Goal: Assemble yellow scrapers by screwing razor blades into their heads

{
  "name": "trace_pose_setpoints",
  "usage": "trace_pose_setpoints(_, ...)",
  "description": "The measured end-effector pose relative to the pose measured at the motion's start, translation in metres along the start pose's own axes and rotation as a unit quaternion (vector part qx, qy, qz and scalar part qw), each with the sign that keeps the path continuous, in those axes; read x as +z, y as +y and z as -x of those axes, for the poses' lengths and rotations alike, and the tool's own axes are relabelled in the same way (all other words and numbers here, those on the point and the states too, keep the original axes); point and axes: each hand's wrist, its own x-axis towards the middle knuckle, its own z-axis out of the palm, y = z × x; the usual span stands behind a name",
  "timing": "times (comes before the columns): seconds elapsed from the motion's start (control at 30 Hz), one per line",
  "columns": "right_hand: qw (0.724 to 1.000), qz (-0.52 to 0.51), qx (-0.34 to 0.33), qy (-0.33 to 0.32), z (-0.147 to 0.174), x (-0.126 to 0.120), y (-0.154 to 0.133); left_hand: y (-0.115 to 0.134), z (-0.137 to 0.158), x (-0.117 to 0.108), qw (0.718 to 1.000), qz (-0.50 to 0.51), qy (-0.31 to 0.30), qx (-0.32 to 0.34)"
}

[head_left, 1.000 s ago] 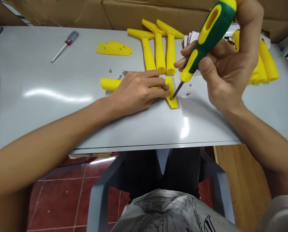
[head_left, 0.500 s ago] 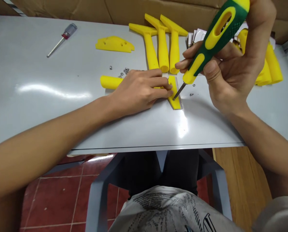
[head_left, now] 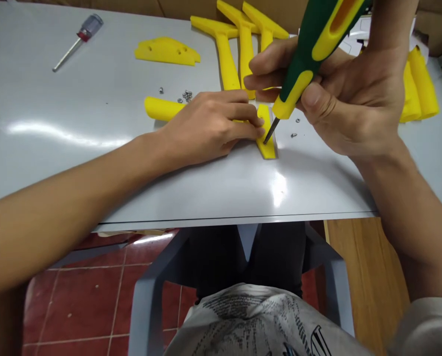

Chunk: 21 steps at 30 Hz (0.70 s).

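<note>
My left hand (head_left: 213, 121) is closed over a yellow plastic scraper (head_left: 161, 109) and presses it to the table. The scraper's round handle sticks out to the left of the hand, its wide head to the right, with a thin metal blade along the far right edge. My right hand (head_left: 339, 99) holds a green and yellow screwdriver (head_left: 298, 89) tilted, between thumb and fingers. The screwdriver's tip meets the scraper head at its near screw hole. Whether a screw sits under the tip is hard to make out.
Several small screws (head_left: 187, 95) lie beyond my left hand, and a loose screw (head_left: 294, 135) lies right of the scraper. A yellow cover plate (head_left: 167, 51), a clear-handled screwdriver (head_left: 81, 37) and more yellow scraper bodies (head_left: 226, 59) rest farther back. The table's front edge (head_left: 235, 220) runs before me.
The view has tilted, so the tabletop things sit higher in the picture. My right hand has turned a little around the screwdriver, whose tip stays on the scraper head. My left hand keeps its hold.
</note>
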Motion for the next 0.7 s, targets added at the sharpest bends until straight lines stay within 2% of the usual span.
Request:
trace_pose_setpoints(0.07, 1.0, -0.001, 0.006, -0.008, 0.001, -0.001, -0.001, 0.0, -0.002, -0.003, 0.999, -0.011, -0.027, 0.033)
trace_pose_setpoints(0.23, 0.999, -0.003, 0.024, -0.03, 0.003, -0.001, 0.0, 0.003, -0.004, -0.007, 0.999, -0.001, -0.044, -0.013)
trace_pose_setpoints(0.43, 0.997, -0.01, 0.037, -0.062, -0.001, 0.002, 0.007, 0.002, -0.005, -0.005, 0.998, 0.023, -0.057, -0.01)
trace_pose_setpoints(0.6, 0.997, 0.005, 0.033, -0.067, -0.013, -0.016, 0.032, 0.004, -0.004, -0.004, 0.999, 0.016, -0.049, -0.015)
trace_pose_setpoints(0.7, 1.0, -0.005, -0.018, -0.023, -0.023, -0.022, 0.052, 0.012, -0.004, -0.003, 0.998, -0.013, -0.052, -0.017)
